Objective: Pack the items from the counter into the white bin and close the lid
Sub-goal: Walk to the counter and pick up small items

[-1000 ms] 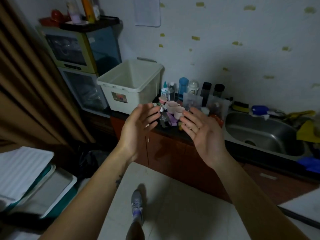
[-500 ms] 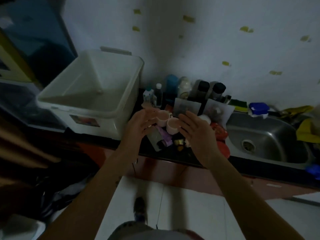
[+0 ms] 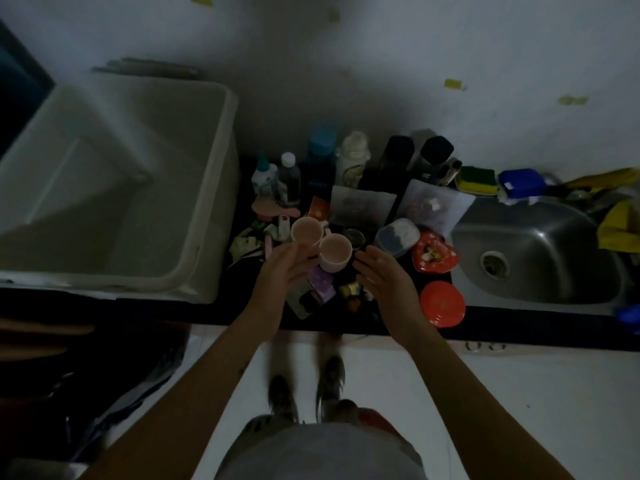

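Note:
The white bin (image 3: pixel 207 188) stands open and empty at the left of the dark counter (image 3: pixel 381 317). To its right lies a clutter of items: two pink cups (image 3: pixel 320 242), several bottles (image 3: pixel 311 164) along the wall, a red heart-shaped tin (image 3: pixel 434 256), a round red lid (image 3: pixel 442 304) and a clear lidded box (image 3: pixel 398 237). My left hand (image 3: pixel 282 273) and my right hand (image 3: pixel 384 275) hover with straight fingers, palms facing each other, either side of the nearer cup. Neither hand holds anything. No lid for the bin is in view.
A steel sink (image 3: pixel 533 258) lies to the right, with a sponge (image 3: pixel 476 180), a blue object (image 3: pixel 521 183) and yellow cloth (image 3: pixel 620 226) around it. The wall runs close behind the counter. My feet stand on white floor below the counter edge.
The view has tipped down and closed in on the counter. Both hands have moved forward and lower, now flanking the pink cups.

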The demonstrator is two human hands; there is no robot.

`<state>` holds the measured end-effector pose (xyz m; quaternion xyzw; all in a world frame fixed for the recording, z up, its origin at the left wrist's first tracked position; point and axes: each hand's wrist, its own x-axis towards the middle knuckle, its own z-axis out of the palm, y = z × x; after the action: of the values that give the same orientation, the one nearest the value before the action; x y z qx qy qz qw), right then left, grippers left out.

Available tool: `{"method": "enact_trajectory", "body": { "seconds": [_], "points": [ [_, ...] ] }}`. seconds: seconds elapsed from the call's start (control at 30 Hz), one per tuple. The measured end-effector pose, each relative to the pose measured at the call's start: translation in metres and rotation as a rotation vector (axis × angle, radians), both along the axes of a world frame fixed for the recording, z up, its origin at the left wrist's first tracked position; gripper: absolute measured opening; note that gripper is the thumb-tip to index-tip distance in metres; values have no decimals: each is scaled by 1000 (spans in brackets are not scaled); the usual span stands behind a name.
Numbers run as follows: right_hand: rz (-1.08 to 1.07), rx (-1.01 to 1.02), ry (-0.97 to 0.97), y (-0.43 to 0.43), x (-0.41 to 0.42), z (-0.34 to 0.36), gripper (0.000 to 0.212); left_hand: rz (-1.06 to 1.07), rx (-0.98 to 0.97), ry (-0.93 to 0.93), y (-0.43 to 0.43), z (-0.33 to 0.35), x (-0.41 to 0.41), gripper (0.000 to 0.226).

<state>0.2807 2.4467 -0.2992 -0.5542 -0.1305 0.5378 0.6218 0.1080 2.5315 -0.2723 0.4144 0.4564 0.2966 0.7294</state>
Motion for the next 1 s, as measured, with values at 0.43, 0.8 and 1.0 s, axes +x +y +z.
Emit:
{"method": "enact_trajectory", "body": {
  "seconds": [0.43,0.8,1.0],
  "points": [
    [40,-239,-163,-10,74,-72,25,-105,-223,115,-1,-65,103,35],
    [673,-220,-1405,-8,79,-133,42,-26,-251,180,-7,-90,127,27],
    [742,-294,-1558,-2,77,-148,43,-13,-219,221,-23,-103,116,26]
  ]
}}
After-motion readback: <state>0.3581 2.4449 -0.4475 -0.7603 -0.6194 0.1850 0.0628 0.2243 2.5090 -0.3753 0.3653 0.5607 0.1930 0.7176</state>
